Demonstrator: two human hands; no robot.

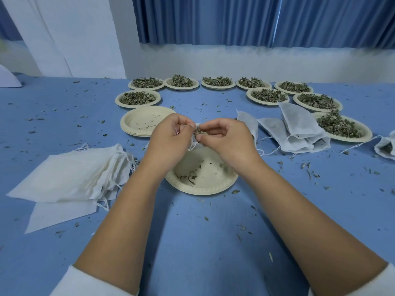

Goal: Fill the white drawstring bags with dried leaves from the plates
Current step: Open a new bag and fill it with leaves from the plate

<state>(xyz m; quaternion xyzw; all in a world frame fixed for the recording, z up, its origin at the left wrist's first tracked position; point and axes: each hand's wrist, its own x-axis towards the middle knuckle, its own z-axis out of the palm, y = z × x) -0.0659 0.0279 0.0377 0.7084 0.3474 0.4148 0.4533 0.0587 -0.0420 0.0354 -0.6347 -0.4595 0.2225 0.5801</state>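
Blue curtains [256, 20] and a white wall back a blue-covered counter [192, 231] strewn with leaf crumbs.

Head view: the hands meet above a nearly emptied paper plate [205, 185]. The left hand [171, 135] pinches the rim of a white drawstring bag [197, 125], most of which is hidden behind the fingers. The right hand [224, 135] pinches a tuft of dried leaves [198, 132] at the bag's mouth.

The step in hand appears to be stuffing the last leaves in. It is best done by keeping the mouth spread wide directly over the plate so that strays fall back onto it. The tuft should be pushed down with the fingertips, and the loose drawstring kept clear of the opening.

Room to move is tight around the hands. A stack of empty plates [136, 122] sits just beyond the left hand, and the filled bags [299, 124] lie just beside the right. Flat unfilled bags [70, 174] lie to the left. Heaped plates [350, 139] curve along the far side near the wall, so a reach for them has to lift over the filled bags. The widest open cloth lies toward the person's body, and the counter's near edge is out of sight.
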